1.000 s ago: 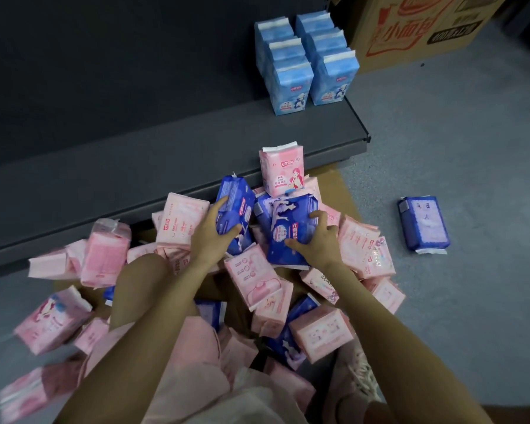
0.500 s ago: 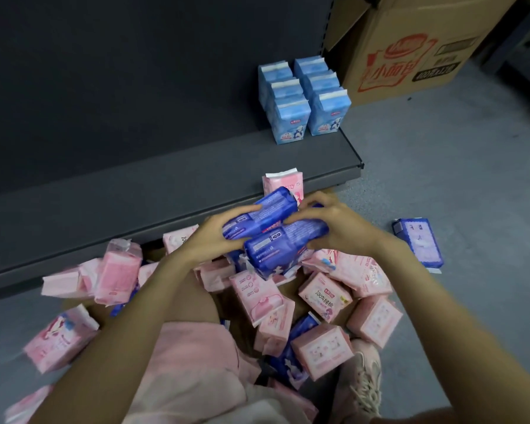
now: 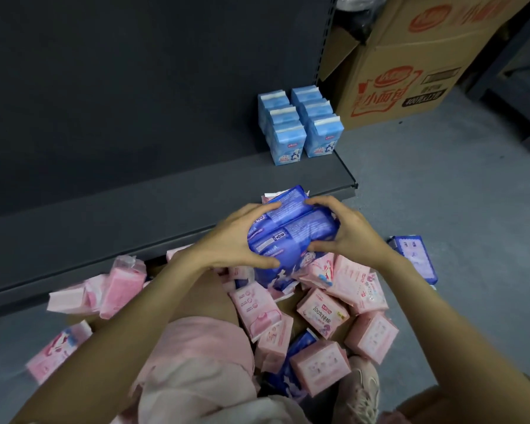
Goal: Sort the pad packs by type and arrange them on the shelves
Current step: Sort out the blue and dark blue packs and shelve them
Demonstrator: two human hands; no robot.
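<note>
Above pile: both hands' fingers (image 3: 265, 209) curled round dark-blue packs (image 3: 291, 231).

A printed cardboard box (image 3: 416, 68) stands on the grey floor (image 3: 459, 209), flap open, beside a shoe (image 3: 360, 390).

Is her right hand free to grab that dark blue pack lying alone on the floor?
Probably not yet. The right hand and left hand together grip the dark blue packs. The lone pack lies unobstructed beside the right forearm.
</note>
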